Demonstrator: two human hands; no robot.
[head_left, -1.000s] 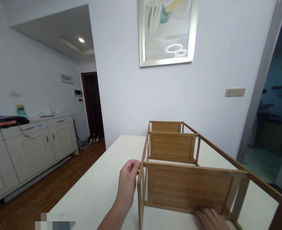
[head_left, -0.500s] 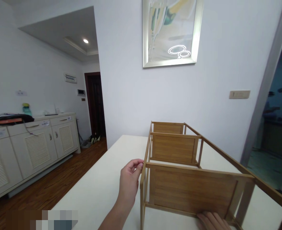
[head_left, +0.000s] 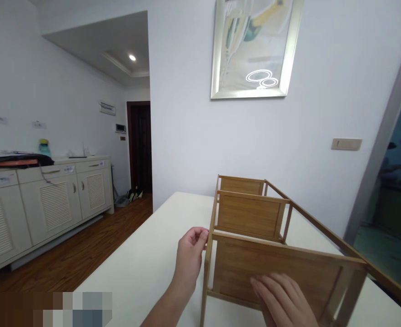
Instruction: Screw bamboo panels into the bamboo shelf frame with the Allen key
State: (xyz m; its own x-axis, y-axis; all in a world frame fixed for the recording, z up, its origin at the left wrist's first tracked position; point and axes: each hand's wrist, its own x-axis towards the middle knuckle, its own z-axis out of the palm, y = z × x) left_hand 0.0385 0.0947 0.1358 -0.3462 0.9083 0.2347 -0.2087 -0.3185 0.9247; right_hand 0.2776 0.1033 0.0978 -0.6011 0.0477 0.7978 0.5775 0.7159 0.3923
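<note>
A brown wooden shelf rack [head_left: 275, 254] lies on its side on a white table [head_left: 142, 259], its panels standing upright across the frame. At the joint of the near panel and the left rail, my left hand [head_left: 191, 252] is closed in a pinch against the outside of the rail. Whatever sits between thumb and fingertips is too small and hidden to name. My right hand [head_left: 282, 297] is in front of the near panel, fingers stretched out side by side, with nothing visible in it. Its thumb is mostly hidden.
A white cabinet [head_left: 59, 200] stands along the left wall, with a green bottle [head_left: 44, 148] and a dark cloth item [head_left: 19, 160] on top. A framed picture [head_left: 255, 50] hangs on the wall ahead. A doorway [head_left: 388, 200] opens at right.
My right hand has risen and moved left from the near panel's lower edge to its middle. My left hand keeps its pinch at the rail joint. The view has shifted slightly.
</note>
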